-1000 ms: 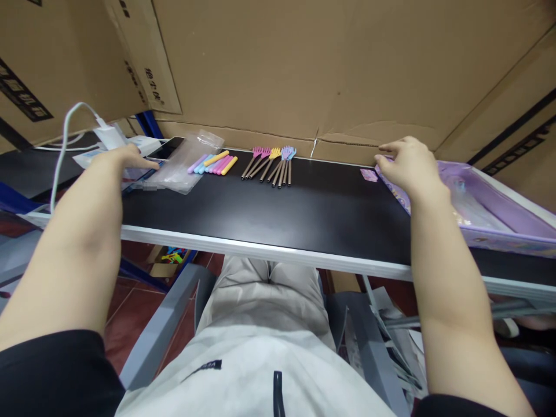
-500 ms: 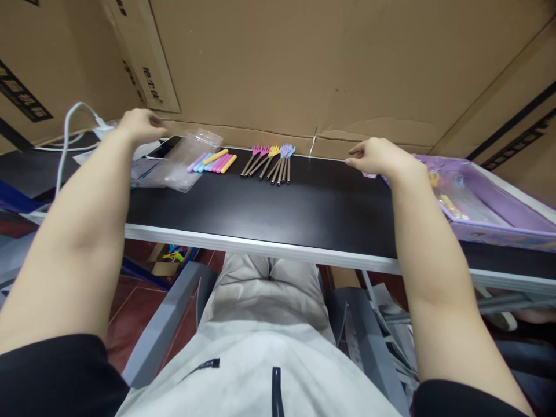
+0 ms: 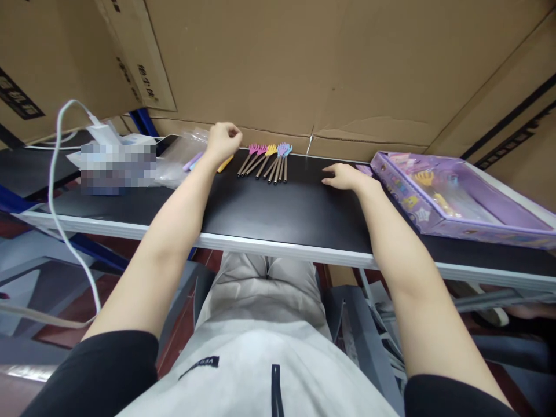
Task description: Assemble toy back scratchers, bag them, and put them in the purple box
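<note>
Loosely bent, with nothing visible in its fingers, my left hand [image 3: 222, 142] hovers over the coloured sticks and partly hides them. A yellow stick [image 3: 225, 163] shows on its right side, and a purple one [image 3: 192, 161] on its left. Several small hand-shaped scratchers [image 3: 264, 163] with pink, yellow, purple and blue heads and brownish metal handles lie fanned near the back edge of the black table [image 3: 278, 211]. My right hand [image 3: 342, 176] is just above the table to their right, fingers apart, holding nothing.
A purple box [image 3: 438, 223] at the right holds bagged pieces. Clear plastic bags [image 3: 180, 159] lie left of the sticks. Farther left are a white charger [image 3: 104, 134] with its cable [image 3: 54, 202] and a blurred-out patch. A cardboard wall [image 3: 278, 69] stands behind the table.
My left hand has moved right, from beside the plastic bags to over the coloured sticks. My right hand has shifted left, away from the purple box, and its fingers have spread.
</note>
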Action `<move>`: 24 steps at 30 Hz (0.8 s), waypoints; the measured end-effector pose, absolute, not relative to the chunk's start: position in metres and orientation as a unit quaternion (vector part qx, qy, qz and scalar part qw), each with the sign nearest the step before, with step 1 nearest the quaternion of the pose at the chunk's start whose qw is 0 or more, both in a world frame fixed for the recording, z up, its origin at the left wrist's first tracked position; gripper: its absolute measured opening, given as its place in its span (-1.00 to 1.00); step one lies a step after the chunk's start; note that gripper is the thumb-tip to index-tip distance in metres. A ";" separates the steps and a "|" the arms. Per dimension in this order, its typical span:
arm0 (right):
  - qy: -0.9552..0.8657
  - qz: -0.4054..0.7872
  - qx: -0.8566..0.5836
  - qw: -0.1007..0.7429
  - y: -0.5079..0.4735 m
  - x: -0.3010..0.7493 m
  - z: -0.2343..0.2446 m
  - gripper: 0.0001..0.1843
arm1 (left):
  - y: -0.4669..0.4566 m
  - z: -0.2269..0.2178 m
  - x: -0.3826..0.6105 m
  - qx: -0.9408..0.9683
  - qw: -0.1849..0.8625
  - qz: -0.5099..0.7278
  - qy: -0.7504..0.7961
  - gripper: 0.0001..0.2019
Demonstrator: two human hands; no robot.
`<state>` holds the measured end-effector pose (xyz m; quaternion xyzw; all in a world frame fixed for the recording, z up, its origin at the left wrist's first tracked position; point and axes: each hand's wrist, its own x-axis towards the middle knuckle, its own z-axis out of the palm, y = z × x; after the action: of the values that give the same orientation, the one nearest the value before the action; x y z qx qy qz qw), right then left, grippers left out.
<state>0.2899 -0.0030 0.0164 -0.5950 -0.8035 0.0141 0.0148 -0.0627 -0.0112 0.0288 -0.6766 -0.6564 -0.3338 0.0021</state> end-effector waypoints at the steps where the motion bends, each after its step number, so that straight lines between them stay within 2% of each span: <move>1: -0.804 0.018 -0.594 0.004 -0.004 0.290 0.015 -0.40 | -0.009 0.018 -0.064 -0.690 0.007 -0.299 -0.659 -0.64; 6: -0.797 0.011 -0.602 -0.041 -0.012 0.277 0.017 -0.44 | -0.006 -0.007 -0.072 -0.714 -0.002 -0.172 -0.679 -0.66; 12: -0.805 0.005 -0.593 -0.038 -0.019 0.268 0.015 -0.43 | -0.008 -0.003 -0.066 -0.700 -0.011 -0.108 -0.706 -0.70; 18: -0.799 0.018 -0.601 -0.026 -0.019 0.268 0.016 -0.45 | -0.003 -0.007 -0.064 -0.688 -0.014 -0.062 -0.723 -0.53; 24: -0.795 0.018 -0.605 -0.026 -0.025 0.264 0.018 -0.44 | -0.004 -0.005 -0.062 -0.698 -0.011 -0.035 -0.715 -0.54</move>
<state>0.2644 -0.0248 0.0185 -0.6053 -0.7954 0.0179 -0.0257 -0.0620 -0.0043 -0.0054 -0.6982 -0.7150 -0.0354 -0.0109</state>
